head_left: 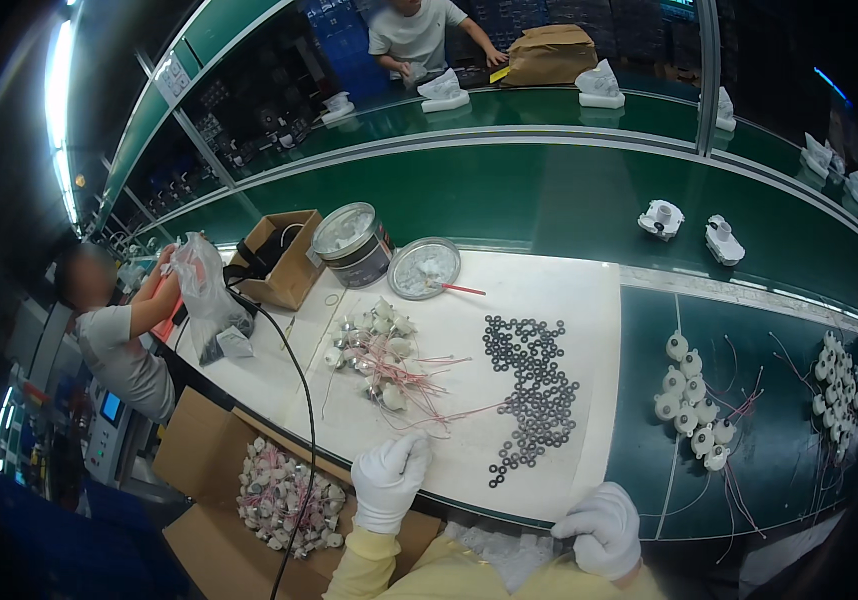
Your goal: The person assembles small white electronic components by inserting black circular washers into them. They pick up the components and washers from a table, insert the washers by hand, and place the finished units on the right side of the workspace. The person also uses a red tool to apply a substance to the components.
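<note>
My left hand (pixel 390 480), in a white glove, is closed over the near edge of the white work sheet (pixel 449 455). Its fingers curl together, and what they hold, if anything, is hidden. Just beyond it lies a heap of small white motors (pixel 381 350) with pink wires. My right hand (pixel 601 532), gloved too, is closed at the table's near edge, and its curled fingers hide their contents. Between the hands and the far side, many small dark rings (pixel 531 385) are spread over the sheet.
A lid with whitish grease (pixel 424 268) holds a red-handled brush, beside an open tin (pixel 352 245) and a small carton (pixel 277 260). More motors lie at right (pixel 691 400) and in a cardboard box (pixel 284 500). A black cable (pixel 311 430) crosses left. Two white housings (pixel 661 219) sit on the green conveyor (pixel 509 195). Co-workers stand left and opposite.
</note>
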A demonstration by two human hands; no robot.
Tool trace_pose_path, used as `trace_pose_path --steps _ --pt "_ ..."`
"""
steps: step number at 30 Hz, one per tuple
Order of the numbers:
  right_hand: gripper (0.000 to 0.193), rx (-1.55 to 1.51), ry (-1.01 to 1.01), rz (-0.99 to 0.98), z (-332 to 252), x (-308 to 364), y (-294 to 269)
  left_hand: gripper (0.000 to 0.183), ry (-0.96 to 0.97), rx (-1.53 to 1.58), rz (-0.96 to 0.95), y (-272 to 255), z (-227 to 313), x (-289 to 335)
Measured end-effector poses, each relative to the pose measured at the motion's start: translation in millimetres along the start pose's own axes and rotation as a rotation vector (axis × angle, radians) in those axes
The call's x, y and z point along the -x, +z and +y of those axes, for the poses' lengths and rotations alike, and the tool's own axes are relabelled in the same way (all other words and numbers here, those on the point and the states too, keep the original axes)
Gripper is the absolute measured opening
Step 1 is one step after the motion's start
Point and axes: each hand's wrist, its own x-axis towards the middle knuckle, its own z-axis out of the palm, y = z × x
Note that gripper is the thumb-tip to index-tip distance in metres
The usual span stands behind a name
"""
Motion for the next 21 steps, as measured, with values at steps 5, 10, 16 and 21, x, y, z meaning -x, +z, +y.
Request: trace_pose_path --steps 5,10,16,21 --pt "0.029 0.000 -0.001 -0.029 -0.1 -1.4 -1.2 0.015 0.022 -0.010 -0.002 0.6 -4.7 3.0" --pt "0.031 -0.022 -0.011 -0.083 -0.8 -6.3 -4.6 0.020 0.032 -0.004 -0.005 0.1 -5.2 3.6" --pt "0.032 -0.028 -0.011 -0.074 -1.7 -5.7 -4.2 0.024 0.039 0.016 -0.031 -1.3 -5.9 4.8" --pt "0.032 -0.020 -0.019 -0.072 -2.6 -5.1 -4.0 0.024 0.034 0.019 -0.050 -2.4 -7.2 6.1"
